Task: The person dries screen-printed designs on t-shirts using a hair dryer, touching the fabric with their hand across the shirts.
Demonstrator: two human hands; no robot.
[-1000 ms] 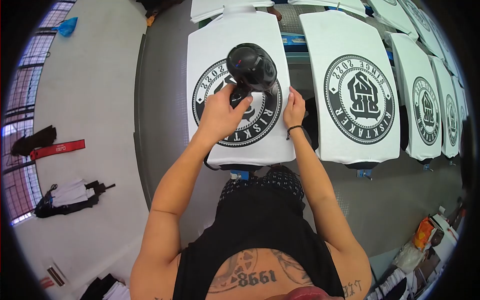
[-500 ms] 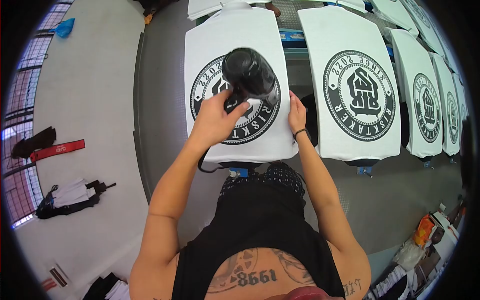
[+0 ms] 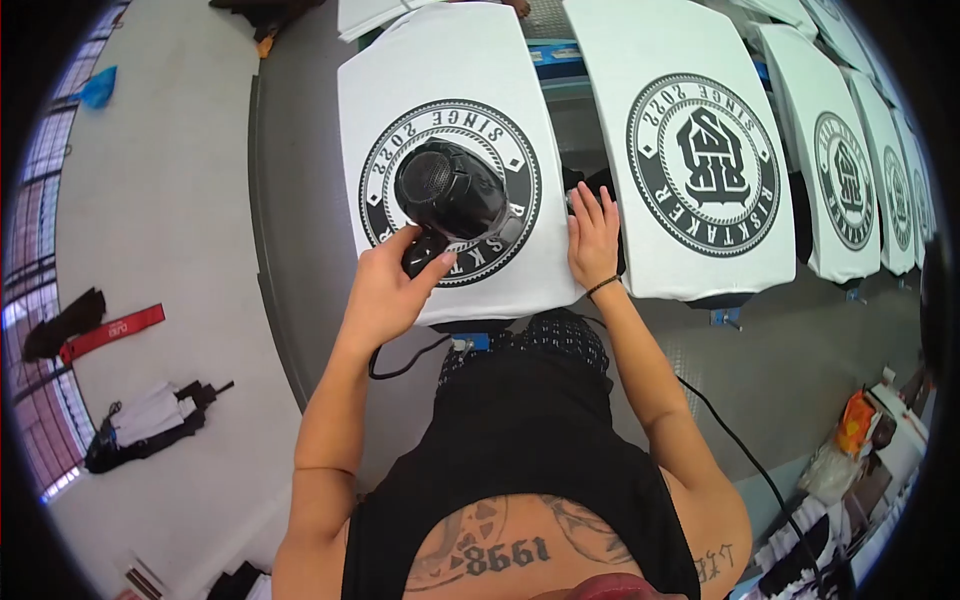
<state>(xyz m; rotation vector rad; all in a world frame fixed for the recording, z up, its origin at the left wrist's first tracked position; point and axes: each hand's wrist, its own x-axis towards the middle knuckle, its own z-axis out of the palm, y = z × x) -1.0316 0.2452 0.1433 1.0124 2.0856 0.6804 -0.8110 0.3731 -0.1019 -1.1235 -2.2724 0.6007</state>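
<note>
A black hair dryer is gripped by its handle in my left hand. Its body is over the round black print on a white shirt, covering the middle of that print. The shirt is stretched flat over a board in front of me. My right hand lies along the shirt's right edge, fingers extended and fairly close together, holding nothing that I can see. A dark cord hangs in a loop below my left hand.
To the right, a second white shirt with the same print lies on its board, and several more follow in a row. Clothes and a red strap are on the left. A cord runs past my right arm.
My left hand and the hair dryer have moved left and down, uncovering more of the print's upper right. My right hand's fingers now lie flatter at the edge. The view has shifted slightly.
</note>
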